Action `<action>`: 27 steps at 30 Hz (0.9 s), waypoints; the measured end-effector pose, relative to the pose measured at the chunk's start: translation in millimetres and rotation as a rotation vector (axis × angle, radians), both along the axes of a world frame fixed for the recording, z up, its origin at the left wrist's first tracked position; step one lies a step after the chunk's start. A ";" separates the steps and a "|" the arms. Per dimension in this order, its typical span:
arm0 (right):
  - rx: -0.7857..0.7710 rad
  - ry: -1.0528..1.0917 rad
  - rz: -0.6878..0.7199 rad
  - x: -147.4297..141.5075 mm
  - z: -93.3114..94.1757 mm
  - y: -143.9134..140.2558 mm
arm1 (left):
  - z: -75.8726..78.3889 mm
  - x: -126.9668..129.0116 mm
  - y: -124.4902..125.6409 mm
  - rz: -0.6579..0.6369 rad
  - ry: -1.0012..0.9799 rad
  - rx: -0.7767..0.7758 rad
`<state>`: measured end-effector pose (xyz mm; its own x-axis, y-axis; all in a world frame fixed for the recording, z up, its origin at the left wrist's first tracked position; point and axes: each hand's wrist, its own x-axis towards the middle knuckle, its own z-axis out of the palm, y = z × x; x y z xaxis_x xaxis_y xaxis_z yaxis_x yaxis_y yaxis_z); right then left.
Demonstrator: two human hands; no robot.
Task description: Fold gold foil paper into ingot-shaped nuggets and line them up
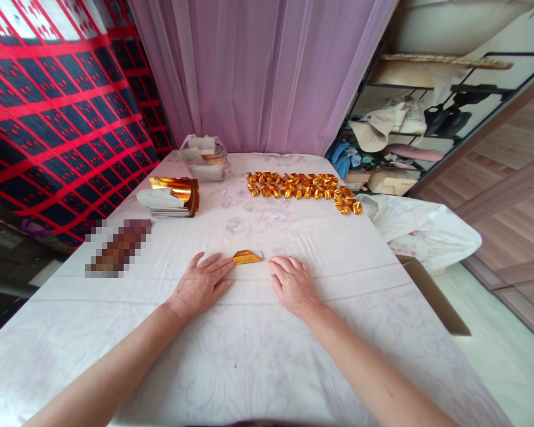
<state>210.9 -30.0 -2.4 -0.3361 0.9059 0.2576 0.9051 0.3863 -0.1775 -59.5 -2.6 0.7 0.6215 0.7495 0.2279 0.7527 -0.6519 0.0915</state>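
A small folded piece of gold foil paper (pixel 247 257) lies flat on the table, long edge toward me and narrow at both ends. My left hand (pixel 200 284) rests palm down with its fingers spread, a fingertip touching the paper's left end. To the right of the paper, a small gap away, my right hand (pixel 296 284) lies on the cloth, fingers loosely together and slightly bent, holding nothing. Farther back on the right stand rows of folded gold foil pieces (pixel 311 185). Back left is a stack of gold foil sheets (pixel 173 198) with white backs.
A clear plastic bag (pixel 204 157) with more sheets sits at the table's far left. A blurred-out item (pixel 120 249) lies at the left edge. Beyond the right edge are a white plastic bag (pixel 431 228) and a loaded shelf (pixel 409 133). A purple curtain (pixel 267 77) hangs behind.
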 end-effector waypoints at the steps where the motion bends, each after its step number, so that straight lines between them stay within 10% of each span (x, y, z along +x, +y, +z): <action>1: 0.002 0.018 -0.003 -0.2 0.1 0.5 | 1.0 2.2 0.5 0.010 -0.014 0.000; 27: -0.046 0.582 -0.136 -31.1 -12.0 39.0 | 2.2 30.3 16.0 0.117 -0.111 0.120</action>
<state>179.8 9.1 -14.4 -0.0322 0.9456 0.3239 0.6948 0.2541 -0.6728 -29.2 13.4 2.9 0.4978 0.7784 0.3825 0.8136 -0.5719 0.1048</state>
